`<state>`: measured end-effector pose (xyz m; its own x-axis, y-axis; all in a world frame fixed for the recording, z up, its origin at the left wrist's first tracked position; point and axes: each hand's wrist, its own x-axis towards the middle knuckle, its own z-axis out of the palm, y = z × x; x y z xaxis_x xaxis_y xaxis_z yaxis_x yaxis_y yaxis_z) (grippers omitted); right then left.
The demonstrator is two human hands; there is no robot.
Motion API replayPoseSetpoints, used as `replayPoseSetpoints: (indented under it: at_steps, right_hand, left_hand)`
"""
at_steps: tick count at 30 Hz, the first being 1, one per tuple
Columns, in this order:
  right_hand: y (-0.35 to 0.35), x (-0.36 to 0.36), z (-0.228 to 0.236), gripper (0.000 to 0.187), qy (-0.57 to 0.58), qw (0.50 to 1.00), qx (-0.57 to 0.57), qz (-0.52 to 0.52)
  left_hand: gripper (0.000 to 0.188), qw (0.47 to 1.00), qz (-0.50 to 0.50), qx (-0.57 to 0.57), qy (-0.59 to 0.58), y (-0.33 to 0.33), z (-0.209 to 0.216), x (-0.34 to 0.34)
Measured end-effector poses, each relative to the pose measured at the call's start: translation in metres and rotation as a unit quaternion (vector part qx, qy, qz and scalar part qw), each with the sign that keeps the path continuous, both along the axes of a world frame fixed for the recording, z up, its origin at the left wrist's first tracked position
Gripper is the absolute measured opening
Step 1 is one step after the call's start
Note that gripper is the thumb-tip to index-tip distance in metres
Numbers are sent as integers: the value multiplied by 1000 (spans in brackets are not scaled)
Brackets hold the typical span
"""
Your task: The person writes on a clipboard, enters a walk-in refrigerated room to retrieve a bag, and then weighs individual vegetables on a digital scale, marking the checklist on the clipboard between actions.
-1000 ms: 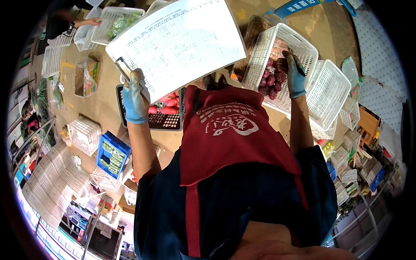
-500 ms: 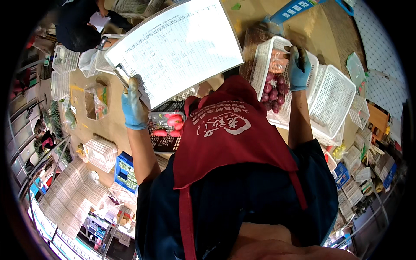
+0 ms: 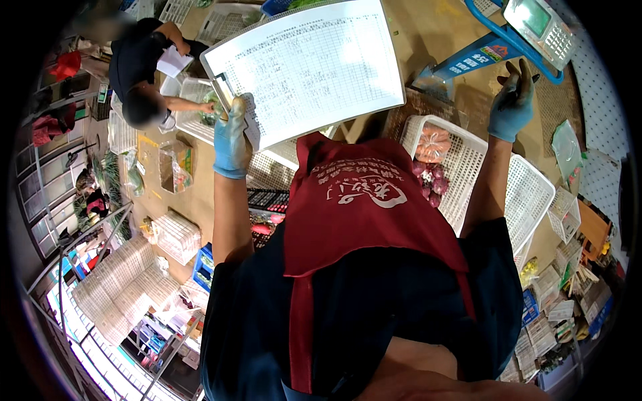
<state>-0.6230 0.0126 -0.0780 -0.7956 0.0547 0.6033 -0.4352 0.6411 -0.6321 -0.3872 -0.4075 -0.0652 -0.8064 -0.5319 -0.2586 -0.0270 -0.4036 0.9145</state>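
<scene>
My left hand [image 3: 231,139], in a blue and pale glove, grips the clip end of a clipboard [image 3: 314,73] with a printed, filled-in table sheet. My right hand [image 3: 513,103], in a blue glove with dark fingertips, is raised with fingers apart and holds nothing. It hangs near the blue frame of a platform scale [image 3: 478,57], whose grey display unit [image 3: 540,27] stands at the upper right. Below that hand is a white plastic basket [image 3: 461,180] with a bag of orange vegetables [image 3: 433,144] and dark red onions [image 3: 431,184]; my apron and arm partly cover it.
At the upper left another person [image 3: 137,67] bends over a white crate, holding papers. An empty-looking white basket [image 3: 528,200] stands at right. A dark crate [image 3: 267,204] holds red produce [image 3: 262,228]. White crates [image 3: 175,235] and a blue crate [image 3: 203,267] stand at left.
My right hand has risen from over the onion basket toward the scale display, which has come into view. The clipboard stays in my left hand. The other person now reaches into a crate.
</scene>
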Motion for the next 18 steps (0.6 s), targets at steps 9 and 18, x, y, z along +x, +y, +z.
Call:
replayPoseSetpoints:
  at_steps: [9,18]
  right_hand:
    - [-7,-22,-5,38,89,995,-37,2]
    - [-20,-21,-3,36,113,990,44,-70]
  left_hand:
    - [36,997,-75,-16,16,-3,4,-84]
    - [33,989,-139,-49,21,-20,-6,-159]
